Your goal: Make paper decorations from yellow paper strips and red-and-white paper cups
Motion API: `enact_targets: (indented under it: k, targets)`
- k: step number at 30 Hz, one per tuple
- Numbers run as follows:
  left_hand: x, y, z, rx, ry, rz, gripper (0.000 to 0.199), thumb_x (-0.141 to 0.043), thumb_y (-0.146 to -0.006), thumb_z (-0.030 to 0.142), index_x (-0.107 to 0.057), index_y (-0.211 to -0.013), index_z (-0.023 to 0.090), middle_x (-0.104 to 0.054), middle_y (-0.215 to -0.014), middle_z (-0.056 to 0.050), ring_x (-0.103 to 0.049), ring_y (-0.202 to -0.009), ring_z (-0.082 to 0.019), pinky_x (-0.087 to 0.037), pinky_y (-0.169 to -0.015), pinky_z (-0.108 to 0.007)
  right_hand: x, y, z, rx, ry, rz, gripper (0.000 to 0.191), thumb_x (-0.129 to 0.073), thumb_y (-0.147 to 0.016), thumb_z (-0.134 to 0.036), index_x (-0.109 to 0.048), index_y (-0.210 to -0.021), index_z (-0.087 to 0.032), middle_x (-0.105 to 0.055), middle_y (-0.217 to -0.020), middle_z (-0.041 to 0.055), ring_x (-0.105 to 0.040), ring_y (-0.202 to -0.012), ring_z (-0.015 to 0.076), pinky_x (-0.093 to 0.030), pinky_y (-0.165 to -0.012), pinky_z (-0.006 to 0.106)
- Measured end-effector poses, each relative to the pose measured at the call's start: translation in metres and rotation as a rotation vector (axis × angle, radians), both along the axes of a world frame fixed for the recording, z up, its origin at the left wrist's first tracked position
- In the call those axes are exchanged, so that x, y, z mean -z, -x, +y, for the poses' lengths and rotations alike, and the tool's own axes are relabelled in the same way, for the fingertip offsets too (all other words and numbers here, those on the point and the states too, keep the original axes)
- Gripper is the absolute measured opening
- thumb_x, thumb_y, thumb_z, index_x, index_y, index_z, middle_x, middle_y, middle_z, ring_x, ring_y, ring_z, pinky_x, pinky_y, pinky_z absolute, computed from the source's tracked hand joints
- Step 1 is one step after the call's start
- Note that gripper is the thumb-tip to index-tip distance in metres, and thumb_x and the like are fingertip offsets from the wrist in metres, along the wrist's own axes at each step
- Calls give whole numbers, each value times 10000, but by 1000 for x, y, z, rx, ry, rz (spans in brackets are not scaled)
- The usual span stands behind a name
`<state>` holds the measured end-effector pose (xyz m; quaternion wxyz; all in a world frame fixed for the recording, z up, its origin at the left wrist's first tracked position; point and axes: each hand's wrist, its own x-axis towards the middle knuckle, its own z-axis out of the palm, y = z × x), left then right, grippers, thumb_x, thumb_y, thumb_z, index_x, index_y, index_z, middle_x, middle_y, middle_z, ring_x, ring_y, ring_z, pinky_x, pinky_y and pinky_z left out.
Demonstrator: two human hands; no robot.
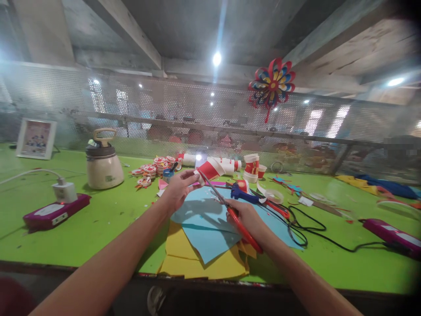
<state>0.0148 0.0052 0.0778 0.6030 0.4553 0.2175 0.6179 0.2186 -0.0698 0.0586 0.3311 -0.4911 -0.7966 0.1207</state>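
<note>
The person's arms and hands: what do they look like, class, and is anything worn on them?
The left forearm and right forearm are bare out to the picture's edge, with no sleeve in view. The left hand and right hand are ungloved. No watch or bracelet shows; rings are too small to tell.

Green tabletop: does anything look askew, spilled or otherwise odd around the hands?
No spilled liquid shows. The yellow sheets lie askew beneath the blue paper, their edges uneven, and the black cord sprawls in loose, untidy loops right of the right hand.
</note>
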Motion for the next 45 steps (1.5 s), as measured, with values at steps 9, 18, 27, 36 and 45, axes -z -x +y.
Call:
enact_targets:
  k: [9,18,27,36,45]
  targets:
    - [-1,0,-2,21,-10,-4,255,-741,-652,111,-617,-875,110,-683,-831,-98,-665,-735,-194,-513,-762,-374,0,0,-2,5,-7,5,398,-450,-737,-137,-678,-1060,-177,-655,-688,2,-543,-607,160,-361,-561,232]
    - [0,1,0,15,-1,0,301,-740,-651,125,-558,-890,139,-682,-813,-101,-673,-748,-224,-528,-759,-418,-1,1,-4,30,-19,-16,432,-462,-715,-104,-675,-1083,-184,-666,-695,5,-558,-622,165,-386,-578,230]
    - [-4,-3,-7,-53,-94,83,341,-765,-625,140,-580,-911,159,-677,-848,-68,-654,-739,-191,-516,-734,-373,-6,1,-5,1,-23,-6,441,-451,-735,-123,-657,-1121,-169,-688,-748,25,-592,-667,185,-404,-599,244]
    - [-3,-2,-6,-35,-99,59,360,-751,-636,143,-590,-958,152,-657,-850,-67,-650,-772,-201,-510,-756,-376,0,1,-4,15,-18,7,413,-443,-747,-119,-665,-1092,-169,-628,-656,-9,-511,-578,138,-363,-564,223]
    - [-2,0,-3,-13,-90,33,307,-748,-638,176,-618,-909,114,-670,-862,-97,-651,-763,-211,-510,-733,-372,-1,3,-6,9,-21,26,388,-426,-745,-111,-681,-1032,-169,-623,-644,-7,-490,-555,138,-353,-555,229]
